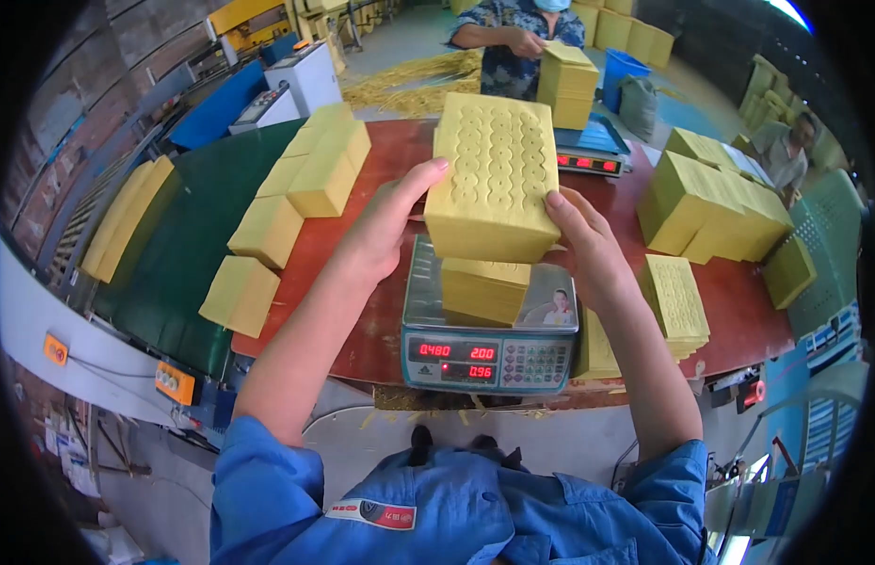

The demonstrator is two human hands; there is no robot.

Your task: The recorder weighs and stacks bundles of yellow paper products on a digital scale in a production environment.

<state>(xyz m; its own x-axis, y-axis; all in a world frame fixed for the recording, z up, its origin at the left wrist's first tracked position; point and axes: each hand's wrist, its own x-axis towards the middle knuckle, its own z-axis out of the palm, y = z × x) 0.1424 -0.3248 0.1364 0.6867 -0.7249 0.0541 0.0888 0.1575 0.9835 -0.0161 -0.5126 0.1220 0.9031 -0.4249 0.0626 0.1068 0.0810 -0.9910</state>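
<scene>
Between my two hands I hold a thick stack of yellow paper [494, 174], its top sheet pressed with rows of round coin-like marks. My left hand [390, 212] grips its left side, thumb up near the top edge. On the right side, my right hand [593, 240] closes round the near corner, thumb on top. The held stack is above a digital scale [489, 363] with a steel pan and a lit red display. A smaller stack of yellow paper [484, 292] stands on the pan, its upper part hidden behind the held one.
Yellow paper blocks [268, 231] line the red table [362, 330] beside a green conveyor belt [164, 292]. More blocks [710, 207] and a marked stack [673, 297] stand at right. Across the table, a person [527, 47] handles a paper stack by a second scale [593, 151].
</scene>
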